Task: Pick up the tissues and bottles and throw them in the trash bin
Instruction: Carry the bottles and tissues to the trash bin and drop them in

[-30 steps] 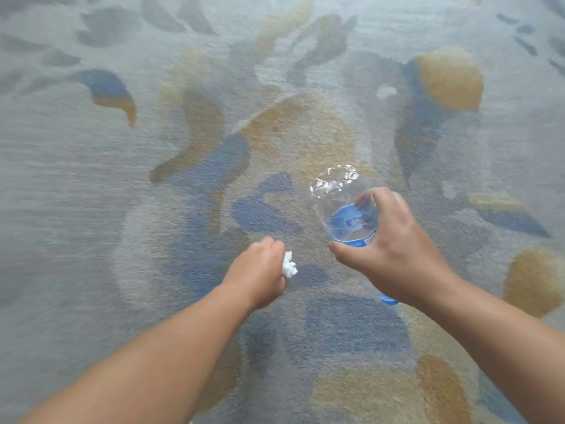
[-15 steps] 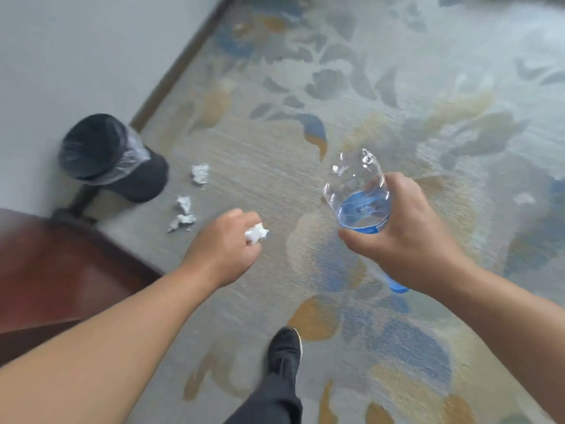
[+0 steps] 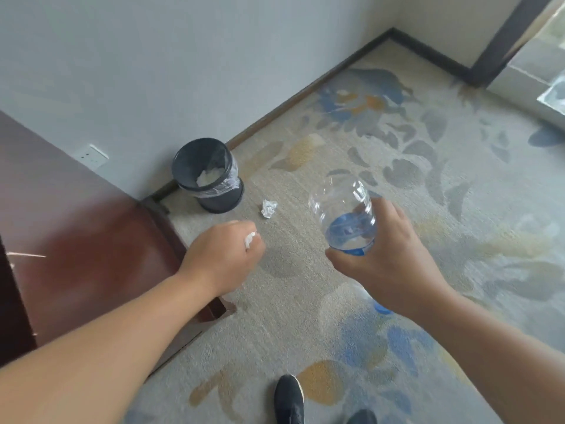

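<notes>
Fingers of our left hand are curled into a fist, knuckles up. A small tissue wad pokes out white at the thumb side. Those of our right hand wrap the lower half of a clear bottle, thumb on the near side by the blue label. The bottle tilts base-forward, and its blue cap shows just below the wrist. It looks empty or nearly so; we cannot be sure.

Both hands hang above the floor, short of the trash bin. The bin stands near the wall with a clear liner folded over its rim. Something white lies inside, likely tissue already binned.

Progress, as we judge it: partly done.
- Two items are in hand, not yet dropped.
- One crumpled tissue lies on the carpet just beside the bin, between it and our left hand.
- Whether more litter lies out of view, we cannot tell.

Surface: patterned carpet, grey-beige with blue and ochre leaf shapes.

Room:
- The wall is pale grey with dark skirting along its foot and a white socket set low.
- Reddish-brown wooden furniture fills the left, its corner close to the bin.
- The walls meet in a corner at upper right, with a dark frame and what looks like tiled floor beyond.
- A black shoe shows at the bottom edge.
</notes>
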